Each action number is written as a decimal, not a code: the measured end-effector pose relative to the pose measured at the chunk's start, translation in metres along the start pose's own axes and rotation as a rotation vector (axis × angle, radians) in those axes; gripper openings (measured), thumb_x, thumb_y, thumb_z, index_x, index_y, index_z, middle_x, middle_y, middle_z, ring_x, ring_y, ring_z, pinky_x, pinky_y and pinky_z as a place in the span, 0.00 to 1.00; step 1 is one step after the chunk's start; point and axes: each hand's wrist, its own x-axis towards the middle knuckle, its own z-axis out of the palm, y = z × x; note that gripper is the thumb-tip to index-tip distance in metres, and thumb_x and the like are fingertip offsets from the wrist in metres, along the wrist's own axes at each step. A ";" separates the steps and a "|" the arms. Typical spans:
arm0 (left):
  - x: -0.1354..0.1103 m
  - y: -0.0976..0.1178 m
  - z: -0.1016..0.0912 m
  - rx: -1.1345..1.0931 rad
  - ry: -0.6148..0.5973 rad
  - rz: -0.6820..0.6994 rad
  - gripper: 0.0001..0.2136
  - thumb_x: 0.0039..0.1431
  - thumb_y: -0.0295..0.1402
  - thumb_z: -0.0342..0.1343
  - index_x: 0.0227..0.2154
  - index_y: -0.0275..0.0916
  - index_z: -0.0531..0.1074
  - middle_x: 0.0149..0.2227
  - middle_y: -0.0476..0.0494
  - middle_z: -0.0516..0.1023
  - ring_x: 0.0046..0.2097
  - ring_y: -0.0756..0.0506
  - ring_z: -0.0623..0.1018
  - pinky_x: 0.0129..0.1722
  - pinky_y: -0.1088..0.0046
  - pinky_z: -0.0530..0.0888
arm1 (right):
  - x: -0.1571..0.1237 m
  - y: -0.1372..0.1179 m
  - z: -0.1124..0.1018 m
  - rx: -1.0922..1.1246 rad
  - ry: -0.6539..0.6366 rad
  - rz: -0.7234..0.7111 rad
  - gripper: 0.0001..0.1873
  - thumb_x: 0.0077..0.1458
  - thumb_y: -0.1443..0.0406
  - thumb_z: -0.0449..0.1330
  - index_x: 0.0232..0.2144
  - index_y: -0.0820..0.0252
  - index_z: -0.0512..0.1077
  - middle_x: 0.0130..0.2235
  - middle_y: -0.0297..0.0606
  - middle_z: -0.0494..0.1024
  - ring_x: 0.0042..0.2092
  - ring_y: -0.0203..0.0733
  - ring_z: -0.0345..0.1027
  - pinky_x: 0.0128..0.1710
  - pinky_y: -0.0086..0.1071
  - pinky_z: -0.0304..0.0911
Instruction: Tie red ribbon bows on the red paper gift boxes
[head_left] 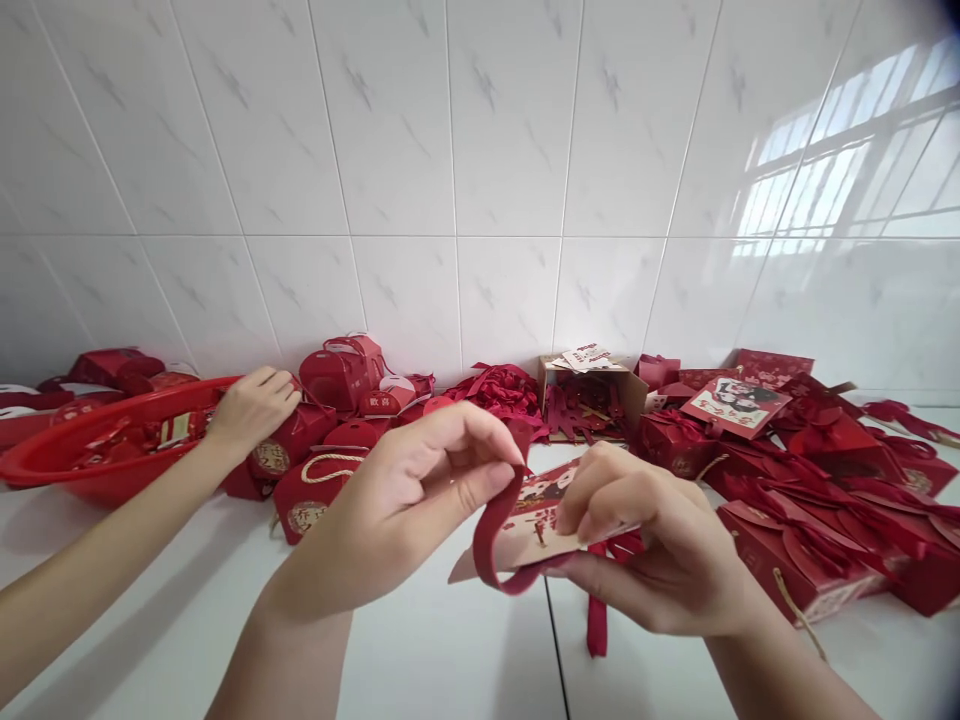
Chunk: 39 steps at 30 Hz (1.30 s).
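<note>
Between thumb and fingertips, my left hand [409,495] pinches one end of a dark red ribbon [487,540], which curves down in a loop. My right hand [652,535] is closed on a printed card [551,518] with red lettering and a picture on it, thumb beneath and fingers on top. The ribbon runs under the card toward my right thumb, and its loose tail hangs below. Part of the card is hidden behind my right fingers. Behind my left wrist stands a red gift box [319,490] with a rope handle.
At left, another person's hand [259,400] touches a red box beside a red plastic basin [150,430] holding red packets. A cardboard box [634,395] of ribbons and a ribbon pile [499,390] stand by the tiled wall. Several ribbon-tied red boxes [806,540] crowd the right.
</note>
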 end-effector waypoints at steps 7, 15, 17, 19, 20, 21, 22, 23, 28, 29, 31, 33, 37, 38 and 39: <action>0.005 -0.008 0.006 0.129 -0.011 0.103 0.09 0.54 0.27 0.60 0.37 0.46 0.77 0.42 0.47 0.77 0.45 0.47 0.76 0.43 0.76 0.74 | 0.001 0.003 -0.006 -0.080 0.019 0.012 0.11 0.52 0.70 0.62 0.35 0.57 0.62 0.29 0.35 0.72 0.29 0.36 0.66 0.27 0.31 0.64; 0.010 -0.010 0.020 -0.121 0.015 -0.015 0.04 0.56 0.28 0.59 0.34 0.42 0.77 0.30 0.49 0.80 0.32 0.51 0.78 0.30 0.80 0.75 | 0.002 0.005 -0.011 -0.145 0.067 0.004 0.13 0.51 0.72 0.62 0.35 0.57 0.62 0.28 0.35 0.71 0.29 0.37 0.66 0.26 0.31 0.63; 0.010 -0.009 0.022 -0.181 0.043 0.001 0.04 0.56 0.27 0.59 0.33 0.41 0.77 0.30 0.50 0.80 0.32 0.51 0.78 0.30 0.81 0.75 | 0.001 0.005 -0.012 -0.153 0.075 0.010 0.14 0.50 0.72 0.63 0.35 0.57 0.62 0.29 0.35 0.71 0.28 0.37 0.66 0.26 0.31 0.63; 0.010 -0.009 0.022 -0.212 0.063 0.016 0.04 0.56 0.27 0.59 0.33 0.41 0.77 0.29 0.50 0.80 0.31 0.51 0.78 0.29 0.81 0.75 | 0.001 0.006 -0.013 -0.155 0.076 0.012 0.14 0.50 0.72 0.63 0.35 0.57 0.62 0.29 0.35 0.72 0.29 0.37 0.67 0.26 0.31 0.63; 0.010 -0.009 0.022 -0.216 0.068 0.019 0.03 0.56 0.27 0.59 0.33 0.41 0.77 0.29 0.49 0.79 0.31 0.51 0.78 0.29 0.81 0.75 | 0.001 0.006 -0.014 -0.156 0.077 0.009 0.14 0.50 0.72 0.63 0.35 0.57 0.62 0.29 0.35 0.72 0.29 0.37 0.67 0.25 0.31 0.63; 0.010 -0.009 0.022 -0.213 0.070 0.021 0.03 0.56 0.28 0.59 0.33 0.41 0.77 0.29 0.49 0.79 0.30 0.51 0.77 0.29 0.80 0.75 | 0.001 0.006 -0.014 -0.157 0.078 0.007 0.13 0.50 0.72 0.62 0.35 0.56 0.62 0.29 0.35 0.72 0.29 0.37 0.67 0.25 0.30 0.63; 0.010 -0.008 0.022 -0.202 0.069 0.023 0.03 0.56 0.28 0.59 0.32 0.40 0.77 0.29 0.48 0.79 0.30 0.51 0.77 0.28 0.80 0.75 | 0.001 0.006 -0.014 -0.155 0.079 0.007 0.13 0.51 0.72 0.62 0.35 0.56 0.62 0.29 0.35 0.72 0.29 0.37 0.67 0.25 0.30 0.63; 0.010 -0.008 0.022 -0.186 0.066 0.029 0.02 0.56 0.28 0.59 0.32 0.40 0.77 0.28 0.48 0.78 0.30 0.51 0.76 0.28 0.79 0.75 | 0.001 0.006 -0.014 -0.151 0.079 0.011 0.13 0.51 0.72 0.62 0.35 0.56 0.62 0.29 0.35 0.72 0.29 0.37 0.67 0.25 0.30 0.63; 0.006 -0.006 0.021 -0.081 -0.005 0.146 0.05 0.55 0.24 0.58 0.32 0.40 0.76 0.29 0.46 0.78 0.30 0.49 0.76 0.29 0.76 0.74 | 0.000 0.006 -0.015 -0.114 0.091 0.025 0.14 0.51 0.72 0.63 0.36 0.56 0.62 0.29 0.35 0.73 0.30 0.38 0.69 0.27 0.32 0.65; 0.005 -0.005 0.020 -0.068 -0.031 0.181 0.06 0.56 0.23 0.57 0.33 0.40 0.76 0.30 0.45 0.78 0.32 0.48 0.77 0.30 0.74 0.74 | 0.000 0.006 -0.015 -0.116 0.106 0.012 0.13 0.51 0.72 0.63 0.35 0.56 0.63 0.29 0.35 0.73 0.29 0.38 0.69 0.27 0.33 0.65; 0.004 -0.004 0.019 -0.047 -0.071 0.236 0.10 0.55 0.22 0.56 0.36 0.41 0.75 0.34 0.43 0.79 0.35 0.45 0.78 0.34 0.70 0.75 | 0.001 0.007 -0.015 -0.133 0.144 -0.033 0.13 0.50 0.73 0.62 0.34 0.57 0.63 0.28 0.35 0.73 0.28 0.37 0.69 0.28 0.34 0.64; 0.004 -0.004 0.018 -0.012 -0.090 0.259 0.13 0.53 0.21 0.56 0.38 0.44 0.75 0.38 0.44 0.79 0.40 0.43 0.78 0.40 0.66 0.76 | 0.002 0.008 -0.015 -0.164 0.178 -0.076 0.13 0.50 0.75 0.61 0.33 0.57 0.63 0.27 0.34 0.73 0.27 0.37 0.69 0.29 0.36 0.63; 0.009 -0.010 0.021 0.054 -0.030 0.306 0.12 0.52 0.21 0.58 0.34 0.47 0.76 0.35 0.48 0.79 0.43 0.42 0.76 0.45 0.62 0.75 | 0.002 0.009 -0.014 -0.227 0.217 -0.094 0.13 0.48 0.78 0.59 0.30 0.56 0.63 0.26 0.31 0.74 0.25 0.37 0.70 0.32 0.37 0.62; 0.010 -0.012 0.023 0.044 -0.001 0.347 0.11 0.53 0.21 0.59 0.33 0.47 0.76 0.33 0.48 0.79 0.41 0.43 0.77 0.45 0.63 0.75 | 0.001 0.009 -0.014 -0.230 0.229 -0.096 0.13 0.47 0.78 0.59 0.29 0.56 0.63 0.25 0.31 0.74 0.25 0.36 0.70 0.32 0.37 0.62; 0.012 -0.015 0.025 0.025 0.022 0.386 0.10 0.53 0.21 0.59 0.32 0.45 0.76 0.31 0.48 0.79 0.40 0.44 0.77 0.44 0.63 0.75 | 0.001 0.009 -0.014 -0.224 0.238 -0.094 0.13 0.47 0.77 0.60 0.29 0.56 0.63 0.26 0.31 0.74 0.25 0.36 0.69 0.33 0.38 0.61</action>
